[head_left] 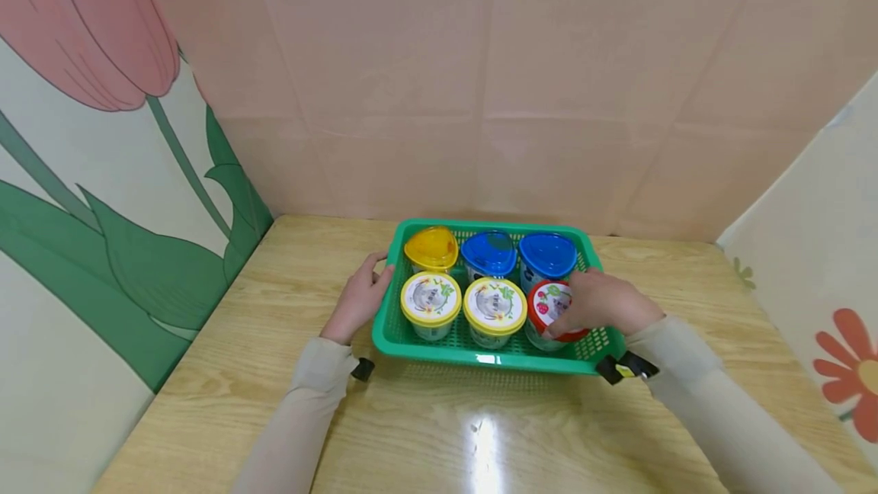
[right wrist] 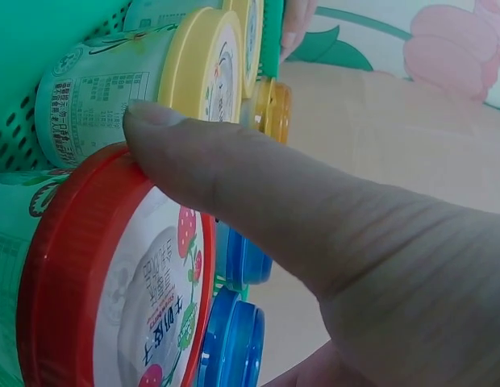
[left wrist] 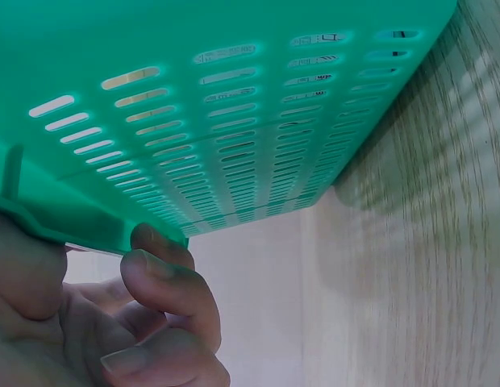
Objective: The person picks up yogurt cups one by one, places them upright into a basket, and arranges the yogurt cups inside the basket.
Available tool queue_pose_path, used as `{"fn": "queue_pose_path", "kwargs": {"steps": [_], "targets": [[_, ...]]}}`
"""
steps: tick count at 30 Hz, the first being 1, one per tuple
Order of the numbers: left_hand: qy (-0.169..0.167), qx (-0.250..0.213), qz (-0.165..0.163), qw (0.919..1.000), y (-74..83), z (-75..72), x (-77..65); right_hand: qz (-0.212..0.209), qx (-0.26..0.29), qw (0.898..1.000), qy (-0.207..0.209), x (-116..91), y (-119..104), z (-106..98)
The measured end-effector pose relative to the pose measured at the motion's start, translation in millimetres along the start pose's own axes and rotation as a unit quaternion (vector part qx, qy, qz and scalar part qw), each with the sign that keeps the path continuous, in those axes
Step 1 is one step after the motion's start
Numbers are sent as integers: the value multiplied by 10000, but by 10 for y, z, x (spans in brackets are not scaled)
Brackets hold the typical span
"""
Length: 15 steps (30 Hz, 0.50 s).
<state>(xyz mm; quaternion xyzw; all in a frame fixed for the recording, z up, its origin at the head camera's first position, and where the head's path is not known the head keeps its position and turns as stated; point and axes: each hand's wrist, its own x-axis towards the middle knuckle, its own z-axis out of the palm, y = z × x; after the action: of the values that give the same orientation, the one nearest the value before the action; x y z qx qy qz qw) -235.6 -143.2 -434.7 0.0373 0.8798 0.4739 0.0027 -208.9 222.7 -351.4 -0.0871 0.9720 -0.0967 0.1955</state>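
Note:
A green plastic basket [head_left: 439, 356] holds two rows of lidded cups. My left hand [head_left: 359, 297] grips the basket's left rim; in the left wrist view, curled fingers [left wrist: 173, 290] show just below the rim. Over the front right corner, my right hand [head_left: 610, 301] holds a red-lidded cup [head_left: 544, 302] by its lid. Its thumb [right wrist: 226, 161] presses along the lid edge in the right wrist view, while its other fingers are mostly hidden. Two yellow-lidded cups [head_left: 495, 306] stand left of the red one in the front row.
Behind them sit two blue-lidded cups [head_left: 549, 254] and an orange-yellow-lidded cup [head_left: 432, 248]. The basket is on a wood-grain table [head_left: 411, 433]. A pinkish cloth wall [head_left: 480, 97] rises at the back, with flower-printed panels [head_left: 137, 265] on both sides.

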Motion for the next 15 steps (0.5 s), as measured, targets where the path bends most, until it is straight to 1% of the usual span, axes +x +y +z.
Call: {"fn": "queue_pose_path", "kwargs": {"steps": [7,15], "targets": [[22,43,16,10000,8,3,2,34,-68,10000,-19,-12,-13,-20],[13,-11,7,10000,1,11,7,13,-64,10000,-14,2,-16,-9]]}}
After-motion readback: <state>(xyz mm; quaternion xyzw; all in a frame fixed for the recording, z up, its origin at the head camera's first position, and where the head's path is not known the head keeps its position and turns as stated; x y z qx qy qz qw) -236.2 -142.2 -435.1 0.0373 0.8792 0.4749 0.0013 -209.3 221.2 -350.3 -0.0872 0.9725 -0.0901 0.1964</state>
